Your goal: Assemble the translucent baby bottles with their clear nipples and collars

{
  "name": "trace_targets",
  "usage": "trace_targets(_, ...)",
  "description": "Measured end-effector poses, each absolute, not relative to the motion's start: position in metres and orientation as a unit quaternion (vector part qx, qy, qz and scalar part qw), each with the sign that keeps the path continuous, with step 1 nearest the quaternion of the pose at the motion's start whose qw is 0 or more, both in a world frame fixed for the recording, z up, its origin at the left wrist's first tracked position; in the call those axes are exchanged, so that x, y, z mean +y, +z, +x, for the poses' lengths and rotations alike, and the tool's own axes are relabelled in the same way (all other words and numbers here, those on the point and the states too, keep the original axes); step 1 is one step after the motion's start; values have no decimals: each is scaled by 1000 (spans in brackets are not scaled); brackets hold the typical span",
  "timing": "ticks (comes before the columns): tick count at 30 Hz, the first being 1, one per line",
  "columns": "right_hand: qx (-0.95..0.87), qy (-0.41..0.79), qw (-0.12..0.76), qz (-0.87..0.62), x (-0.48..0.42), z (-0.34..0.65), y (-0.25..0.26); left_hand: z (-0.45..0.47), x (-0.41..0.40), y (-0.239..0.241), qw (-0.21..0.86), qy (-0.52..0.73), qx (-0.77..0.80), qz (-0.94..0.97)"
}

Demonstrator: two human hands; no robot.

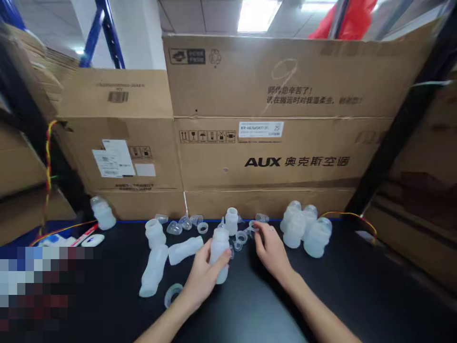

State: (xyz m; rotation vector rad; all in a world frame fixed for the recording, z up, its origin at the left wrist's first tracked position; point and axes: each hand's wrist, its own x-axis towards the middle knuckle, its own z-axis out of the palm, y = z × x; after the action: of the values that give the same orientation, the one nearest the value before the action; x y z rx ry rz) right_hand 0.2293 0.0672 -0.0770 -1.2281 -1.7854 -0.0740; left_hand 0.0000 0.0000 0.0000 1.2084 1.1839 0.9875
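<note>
My left hand (204, 272) is wrapped around a frosted white baby bottle (219, 245), held upright with a clear nipple on its mouth. To the right, my right hand (273, 248) has its fingertips closed on a clear collar ring (253, 226). Behind the held bottle stands an open bottle (232, 222). Between the hands lie a clear ring (241, 237) and small clear parts. On the left are an open upright bottle (155, 232) and two bottles lying down, one (154, 271) farther left, the other (185, 250) nearer my hand.
Several capped bottles (295, 228) stand at the right. Clear caps (174, 227) lie along the back, before a cardboard wall (285, 200). A larger ring (173, 294) sits by my left forearm. One capped bottle (103, 213) stands at the back left, near a wire (64, 233).
</note>
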Motion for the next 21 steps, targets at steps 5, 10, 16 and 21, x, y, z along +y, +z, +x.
trace_targets(5, -721, -156, 342, -582, 96, 252, -96, -4, 2, -8, 512, 377, 525, 566)
trace_targets(10, -749, -131, 361, -541, 87, 249, -85, -4, 3, -4, 487, 384, 545, 565)
trace_targets(16, -779, -105, 315, -532, 85, 246, -84, -5, 2, -4, 449, 367, 568, 584)
trace_targets(21, -764, -90, 369, -522, 84, 245, -81, -5, 1, -7, 420, 350, 588, 596)
